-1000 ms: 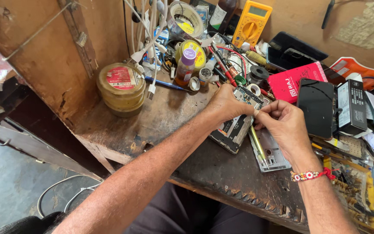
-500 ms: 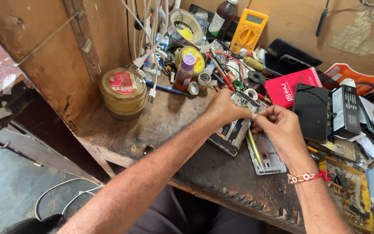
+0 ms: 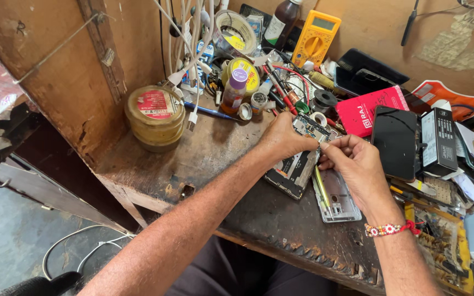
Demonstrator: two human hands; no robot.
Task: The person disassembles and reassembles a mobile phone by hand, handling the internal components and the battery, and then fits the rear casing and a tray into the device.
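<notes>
Here, your left hand (image 3: 283,140) pressing down on an opened phone (image 3: 294,167) on the wooden surface (image 3: 215,159), your right hand (image 3: 357,164) fingers pinched narrowly just beside it, silver frame (image 3: 336,194) below.

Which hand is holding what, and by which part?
Left hand presses on the upper end of the opened phone lying on the bench. Right hand pinches something at the phone's top edge; too small to identify.

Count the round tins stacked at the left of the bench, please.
1 stack of round tins stands left of the left hand; it looks like 2 tins, though more may be hidden.
</notes>
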